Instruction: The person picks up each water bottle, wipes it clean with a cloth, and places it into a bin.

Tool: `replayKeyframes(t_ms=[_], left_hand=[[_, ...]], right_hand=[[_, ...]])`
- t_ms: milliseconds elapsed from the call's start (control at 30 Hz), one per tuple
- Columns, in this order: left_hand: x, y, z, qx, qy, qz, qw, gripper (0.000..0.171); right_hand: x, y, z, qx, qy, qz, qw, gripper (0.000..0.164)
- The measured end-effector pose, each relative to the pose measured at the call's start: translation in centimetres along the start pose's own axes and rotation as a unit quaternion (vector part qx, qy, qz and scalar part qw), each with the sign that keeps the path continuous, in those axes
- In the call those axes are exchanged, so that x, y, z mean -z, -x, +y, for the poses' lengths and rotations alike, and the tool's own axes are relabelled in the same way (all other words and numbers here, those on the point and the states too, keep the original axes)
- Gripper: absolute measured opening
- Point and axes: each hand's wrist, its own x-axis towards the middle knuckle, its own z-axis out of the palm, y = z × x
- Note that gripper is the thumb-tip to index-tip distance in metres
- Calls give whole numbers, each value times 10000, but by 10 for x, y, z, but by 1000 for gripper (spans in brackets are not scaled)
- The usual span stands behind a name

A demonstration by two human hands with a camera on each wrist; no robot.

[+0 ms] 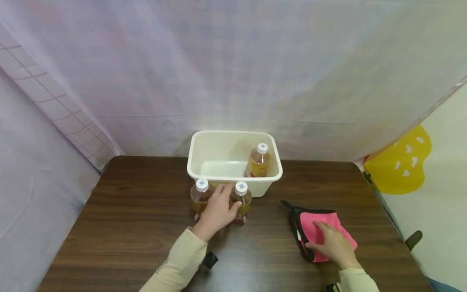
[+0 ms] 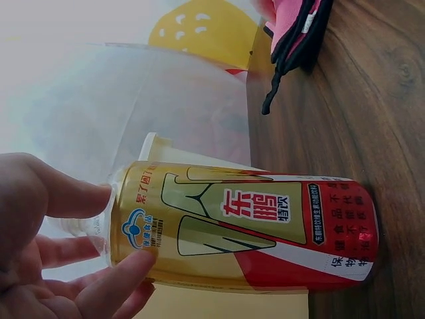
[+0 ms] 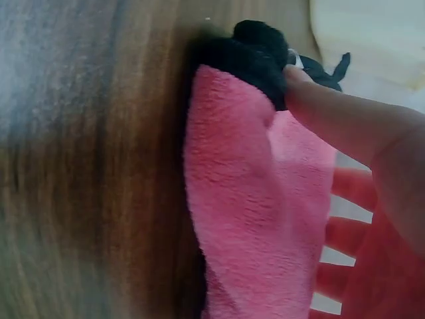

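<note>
My left hand (image 1: pixel 217 211) grips the upper part of a drink bottle (image 1: pixel 240 202) with a white cap, which stands in front of the white bin. In the left wrist view, the thumb is at one side of this bottle's (image 2: pixel 246 226) gold and red label and the fingers at the other. Another such bottle (image 1: pixel 198 198) stands just left of that hand. On the right, my right hand (image 1: pixel 335 245) rests with spread fingers on a folded pink cloth (image 1: pixel 348 232) with black edging. Its thumb touches the black edge in the right wrist view.
The white bin (image 1: pixel 215 140) stands at the table's back edge, with a third bottle (image 1: pixel 259 162) upright in its right end. A small black object (image 1: pixel 209 260) is by the left sleeve. Hanging fabric (image 1: pixel 233 73) lies behind the brown wooden table (image 1: pixel 120 227).
</note>
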Motion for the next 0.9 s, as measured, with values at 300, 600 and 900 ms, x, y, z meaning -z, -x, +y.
replayKeyframes(t_ms=[300, 600, 900], left_hand=[[1, 0, 1, 39, 53, -63, 10000, 47], [2, 0, 2, 11, 39, -81, 10000, 47], [2, 0, 2, 91, 61, -185, 9998, 47]], right_hand=[[6, -6, 9, 456, -300, -416, 9976, 70], [1, -10, 18, 464, 25, -387, 9982, 74], [0, -13, 12, 127, 86, -353, 9993, 80]])
